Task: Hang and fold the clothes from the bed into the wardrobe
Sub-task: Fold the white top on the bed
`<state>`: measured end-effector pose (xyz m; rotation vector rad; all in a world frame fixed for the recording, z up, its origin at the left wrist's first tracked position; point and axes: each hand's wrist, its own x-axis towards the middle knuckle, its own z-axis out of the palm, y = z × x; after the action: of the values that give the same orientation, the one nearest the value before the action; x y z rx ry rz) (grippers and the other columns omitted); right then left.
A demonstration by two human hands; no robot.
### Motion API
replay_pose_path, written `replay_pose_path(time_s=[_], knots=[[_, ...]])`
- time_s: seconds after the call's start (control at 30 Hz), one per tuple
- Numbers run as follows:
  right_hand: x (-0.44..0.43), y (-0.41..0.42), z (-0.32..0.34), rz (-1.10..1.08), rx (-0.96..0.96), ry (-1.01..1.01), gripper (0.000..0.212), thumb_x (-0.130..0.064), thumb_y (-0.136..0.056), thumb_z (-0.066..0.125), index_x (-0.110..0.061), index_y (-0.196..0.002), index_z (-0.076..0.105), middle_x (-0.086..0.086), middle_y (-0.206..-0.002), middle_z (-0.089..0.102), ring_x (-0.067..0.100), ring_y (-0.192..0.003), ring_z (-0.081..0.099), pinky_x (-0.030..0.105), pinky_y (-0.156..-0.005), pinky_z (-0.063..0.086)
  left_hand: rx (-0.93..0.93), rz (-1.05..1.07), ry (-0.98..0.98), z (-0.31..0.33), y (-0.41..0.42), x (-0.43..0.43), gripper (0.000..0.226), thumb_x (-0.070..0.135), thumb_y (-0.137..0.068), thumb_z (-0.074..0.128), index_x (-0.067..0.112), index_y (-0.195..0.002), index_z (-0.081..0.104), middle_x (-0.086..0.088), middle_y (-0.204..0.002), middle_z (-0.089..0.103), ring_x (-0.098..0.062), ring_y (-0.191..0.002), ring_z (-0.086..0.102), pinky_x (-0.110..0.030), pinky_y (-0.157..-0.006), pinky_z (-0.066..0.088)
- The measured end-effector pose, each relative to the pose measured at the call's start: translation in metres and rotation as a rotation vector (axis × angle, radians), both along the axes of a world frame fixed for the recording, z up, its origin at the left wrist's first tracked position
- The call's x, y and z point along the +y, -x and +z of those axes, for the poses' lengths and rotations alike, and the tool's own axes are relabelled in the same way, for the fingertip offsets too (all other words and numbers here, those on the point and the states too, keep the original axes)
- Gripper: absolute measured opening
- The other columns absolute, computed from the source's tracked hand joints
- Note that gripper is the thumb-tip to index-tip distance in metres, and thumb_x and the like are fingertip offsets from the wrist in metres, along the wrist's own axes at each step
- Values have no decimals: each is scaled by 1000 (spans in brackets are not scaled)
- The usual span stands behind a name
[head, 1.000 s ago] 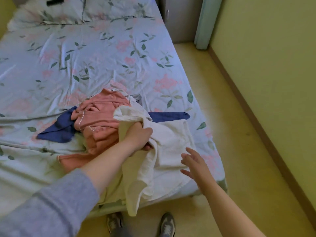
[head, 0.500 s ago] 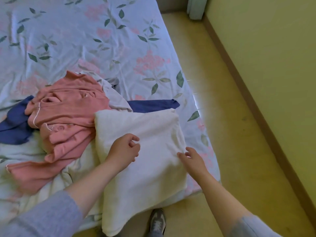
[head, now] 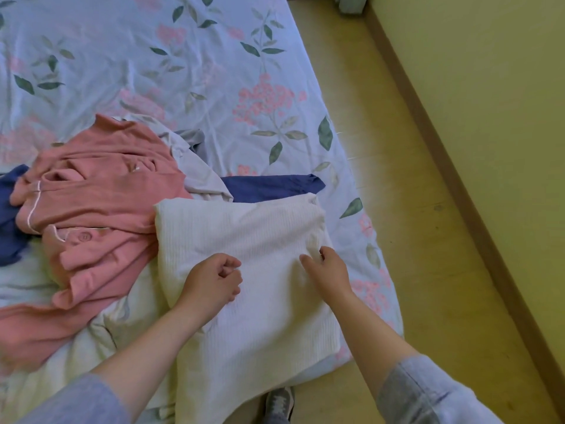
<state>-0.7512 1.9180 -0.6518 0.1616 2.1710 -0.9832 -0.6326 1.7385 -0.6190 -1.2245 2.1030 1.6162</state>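
A white ribbed garment lies spread flat over the bed's near corner, its lower part hanging off the edge. My left hand rests on its middle as a curled fist, with no cloth showing between the fingers. My right hand pinches the garment's right edge, where the fabric puckers. To the left lies a crumpled pink buttoned garment. A blue garment and a pale lilac one poke out beneath the pile.
The floral bedsheet stretches away behind the pile. Yellow floor runs along the bed's right side to a wall with a brown skirting board. My shoe shows below the bed edge.
The white garment went from bunched in my left hand to laid out flat. My right hand reached in and took its right edge. The view tilted down and closer.
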Motion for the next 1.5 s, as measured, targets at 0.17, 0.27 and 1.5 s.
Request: replay_pose_path(time_s=[0.17,0.27,1.5], knots=[[-5,6,-4,-44,-5,50,24,-34,-87,65,-18,-101,56,-6,-96,61,18,-91,60,33,-79,51,-4,19,-52,0,1,-3,15,0,-91,55,7,-101,63,-21,-88,67,-11,-58,63,-17,-49,48],[-6,5,0,-75,18,154,42,-29,-87,66,-24,-127,54,-7,-116,63,17,-107,61,35,-90,52,-2,26,-78,1,2,-6,14,0,-90,56,8,-99,63,-15,-84,68,-6,-54,63,-16,-48,48],[37,-2,-19,-34,35,-150,68,-61,-80,67,-19,-129,46,-6,-108,55,21,-99,56,33,-75,42,-135,7,188,1,-79,-28,33,31,-69,85,19,-82,57,-2,-74,62,-10,-62,57,-23,-57,45]])
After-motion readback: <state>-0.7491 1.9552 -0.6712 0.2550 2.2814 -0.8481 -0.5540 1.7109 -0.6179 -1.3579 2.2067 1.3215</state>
